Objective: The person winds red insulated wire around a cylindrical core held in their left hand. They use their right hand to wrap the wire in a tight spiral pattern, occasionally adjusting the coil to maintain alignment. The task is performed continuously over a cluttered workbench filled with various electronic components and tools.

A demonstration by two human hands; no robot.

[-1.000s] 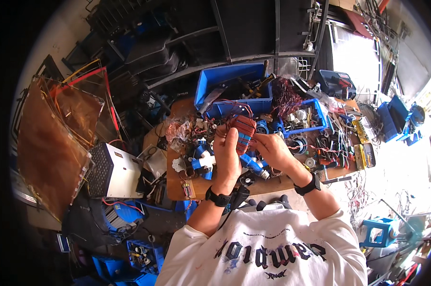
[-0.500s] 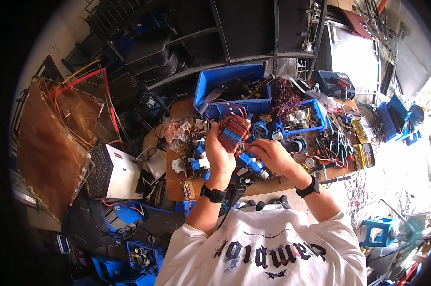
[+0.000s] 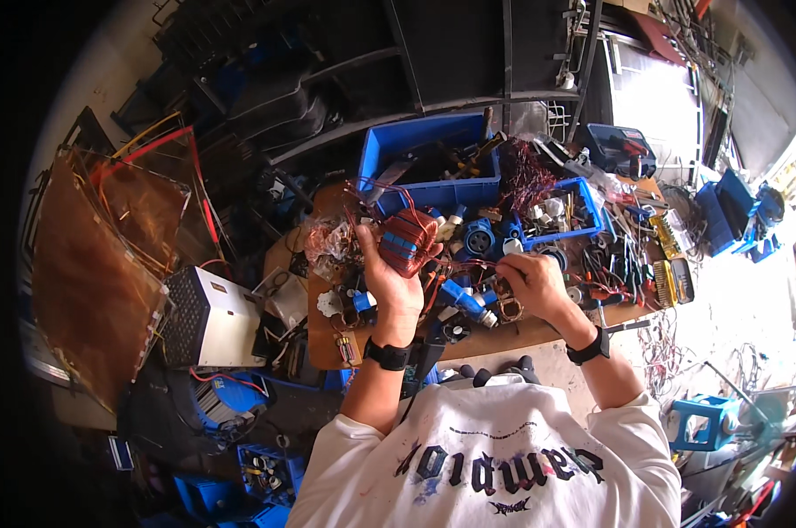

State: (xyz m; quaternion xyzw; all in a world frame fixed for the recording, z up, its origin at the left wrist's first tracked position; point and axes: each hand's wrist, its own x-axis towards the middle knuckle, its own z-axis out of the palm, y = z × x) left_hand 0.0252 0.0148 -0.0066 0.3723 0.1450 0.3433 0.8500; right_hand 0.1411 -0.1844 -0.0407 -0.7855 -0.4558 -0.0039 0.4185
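Note:
My left hand cradles a copper-wire coil with blue bands across it, raised over the cluttered workbench. Several reddish wire leads stick up from the coil's far side. To the right, my right hand is closed in a pinch on reddish wire leads that run across from the coil. Below these leads lies a blue cylindrical connector with a pale end. A round blue socket sits just beyond the leads. The fingertips of my left hand are partly hidden by the coil.
A deep blue bin with tools stands at the back of the wooden bench. Right of it are a tangle of dark red wire, a shallow blue tray of small parts and several pliers. A white metal box stands to the left.
The coil and my left hand have shifted slightly left. My right hand has moved away to the right, drawing the leads out between the hands.

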